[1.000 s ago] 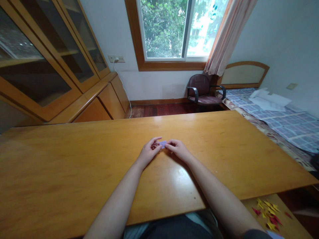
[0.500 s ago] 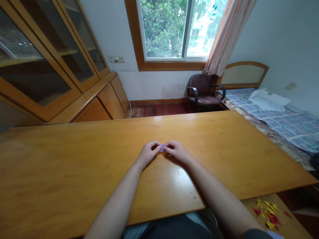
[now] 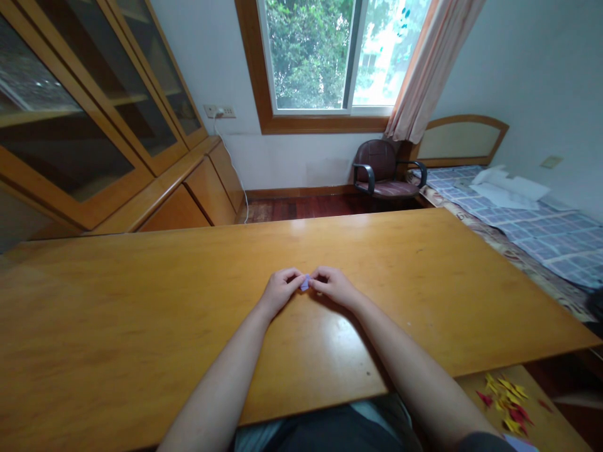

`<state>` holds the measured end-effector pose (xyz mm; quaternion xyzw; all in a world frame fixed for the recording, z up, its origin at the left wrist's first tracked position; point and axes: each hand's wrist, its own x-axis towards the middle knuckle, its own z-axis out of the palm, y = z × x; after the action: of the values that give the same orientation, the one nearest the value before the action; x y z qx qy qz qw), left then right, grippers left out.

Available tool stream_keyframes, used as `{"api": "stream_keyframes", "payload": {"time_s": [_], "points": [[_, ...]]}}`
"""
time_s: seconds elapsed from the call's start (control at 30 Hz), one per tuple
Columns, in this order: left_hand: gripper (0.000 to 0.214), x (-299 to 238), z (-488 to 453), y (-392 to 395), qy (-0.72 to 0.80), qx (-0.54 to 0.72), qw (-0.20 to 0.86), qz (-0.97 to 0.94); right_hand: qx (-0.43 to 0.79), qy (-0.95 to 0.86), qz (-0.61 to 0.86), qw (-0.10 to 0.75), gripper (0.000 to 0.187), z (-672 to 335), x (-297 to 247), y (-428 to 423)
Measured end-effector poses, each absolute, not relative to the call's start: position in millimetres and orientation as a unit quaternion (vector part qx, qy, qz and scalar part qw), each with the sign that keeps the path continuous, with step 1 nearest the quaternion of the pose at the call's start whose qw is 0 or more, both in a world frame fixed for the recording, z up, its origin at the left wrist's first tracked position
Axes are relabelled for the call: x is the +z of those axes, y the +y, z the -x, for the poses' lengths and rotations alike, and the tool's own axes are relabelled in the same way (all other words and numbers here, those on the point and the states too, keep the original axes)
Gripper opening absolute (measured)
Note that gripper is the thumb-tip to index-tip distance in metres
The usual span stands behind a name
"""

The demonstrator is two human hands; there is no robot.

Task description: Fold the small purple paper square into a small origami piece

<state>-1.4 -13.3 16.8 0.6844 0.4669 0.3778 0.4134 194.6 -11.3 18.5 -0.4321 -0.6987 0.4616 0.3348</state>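
The left hand [image 3: 282,287] has thumb and forefinger brought together on one side of the paper [image 3: 306,282], a small loop of space behind the tips. The right hand [image 3: 332,284] pinches the opposite side in the same way, its other fingers curled in. The paper sits between them, over the middle of the table [image 3: 141,301]; whether it touches the wood I cannot tell. Such a small piece leaves room only for fingertips, and a grip from both sides probably keeps it steady while leaving its middle in sight. Both forearms come in over the table's near edge, which likely helps support so fine a hold.

The paper is lilac, with an angular outline; its creases are too small to read. The table is broad, smooth, glossy wood with a soft grain, and light glares off it just nearer than the hands.

Past the table's near right edge, on a lower tan board [image 3: 475,392], lies a loose heap of pointed yellow and red pieces [image 3: 509,395], apparently folded paper, perhaps put there so the table stays free for handwork. Beyond the table's far edge stands a rounded maroon chair [image 3: 381,157], seemingly leather; off its right side is a bed [image 3: 541,238] with checked cloth.
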Motion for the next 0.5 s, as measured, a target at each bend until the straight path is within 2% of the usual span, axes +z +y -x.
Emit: {"api": "stream_keyframes", "payload": {"time_s": [0.27,0.5], "points": [[0.027,14.1,1.8,-10.8,0.462,0.375,0.430,-0.679,0.483,-0.685,0.431,0.336,0.019,-194.0,16.8,-10.7],[0.037,12.5,3.1,-9.5,0.467,0.379,0.418,-0.681,0.494,-0.659,0.446,0.349,0.020,-194.1,17.6,-10.1]]}}
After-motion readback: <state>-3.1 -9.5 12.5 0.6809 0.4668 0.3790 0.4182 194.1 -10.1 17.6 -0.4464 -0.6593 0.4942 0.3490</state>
